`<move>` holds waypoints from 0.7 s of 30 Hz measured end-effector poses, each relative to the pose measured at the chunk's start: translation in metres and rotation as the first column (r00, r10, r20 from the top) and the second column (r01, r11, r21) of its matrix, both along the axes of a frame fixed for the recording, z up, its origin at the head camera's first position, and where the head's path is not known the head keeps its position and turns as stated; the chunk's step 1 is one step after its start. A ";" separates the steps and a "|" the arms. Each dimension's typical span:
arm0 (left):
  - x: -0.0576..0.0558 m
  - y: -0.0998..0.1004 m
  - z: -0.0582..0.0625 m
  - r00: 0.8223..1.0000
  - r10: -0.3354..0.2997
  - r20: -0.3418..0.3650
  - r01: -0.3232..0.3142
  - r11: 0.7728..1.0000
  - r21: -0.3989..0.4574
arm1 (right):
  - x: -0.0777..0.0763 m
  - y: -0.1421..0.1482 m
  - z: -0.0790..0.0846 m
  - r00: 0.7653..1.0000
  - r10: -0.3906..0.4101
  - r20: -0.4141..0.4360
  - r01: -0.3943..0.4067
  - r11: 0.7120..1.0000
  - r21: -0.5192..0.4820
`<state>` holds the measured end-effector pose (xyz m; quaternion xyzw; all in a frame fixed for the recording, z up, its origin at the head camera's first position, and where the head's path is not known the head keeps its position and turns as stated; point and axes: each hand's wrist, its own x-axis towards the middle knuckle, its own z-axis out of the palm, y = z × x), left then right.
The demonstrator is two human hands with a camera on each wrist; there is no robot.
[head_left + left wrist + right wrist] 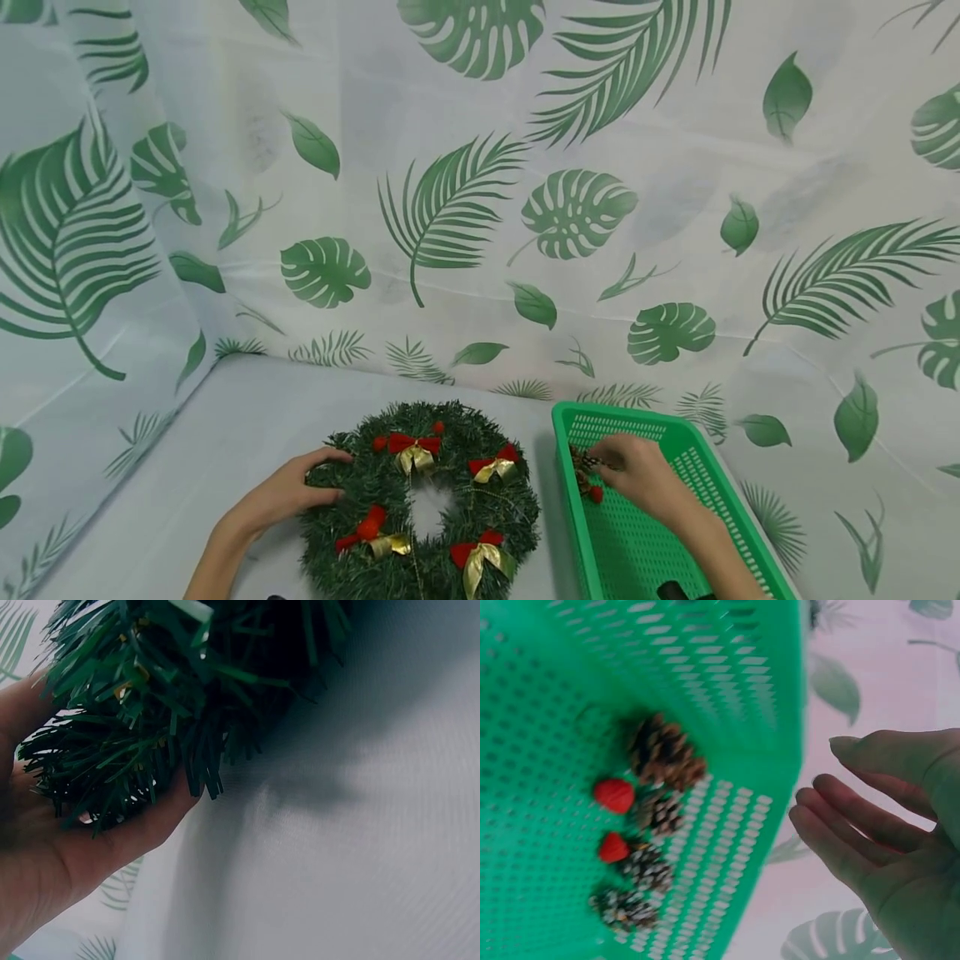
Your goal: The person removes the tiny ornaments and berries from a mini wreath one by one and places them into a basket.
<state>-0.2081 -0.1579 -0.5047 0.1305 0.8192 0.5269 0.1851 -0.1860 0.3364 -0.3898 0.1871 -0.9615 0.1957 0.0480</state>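
Looking across the white tabletop, I see a green basket just right of the wreath. One person's left hand grips the wreath's left edge; the right hand, thumb and fingers parted, nothing held, hovers right of the wreath, over the basket. Red-and-gold bows dot the wreath; right of it, pine cones and smaller red berries lie inside the basket.

Left hand and right hand reach forward, thumbs parted from fingers.

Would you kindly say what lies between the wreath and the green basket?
The head view shows only a bare strip of white surface between the wreath and green basket.
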 end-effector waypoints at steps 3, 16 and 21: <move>0.001 0.000 -0.001 1.000 0.003 0.004 -0.003 1.000 0.007 | 0.004 -0.010 0.005 0.999 0.021 -0.033 -0.021 1.000 0.000; 0.002 -0.002 -0.003 1.000 -0.006 0.010 0.006 1.000 0.027 | 0.012 -0.044 0.014 0.975 0.179 -0.135 -0.186 0.982 -0.037; 0.002 0.000 -0.001 1.000 -0.007 0.004 0.007 1.000 0.028 | 0.012 -0.059 0.014 0.961 0.240 -0.139 -0.248 0.968 -0.043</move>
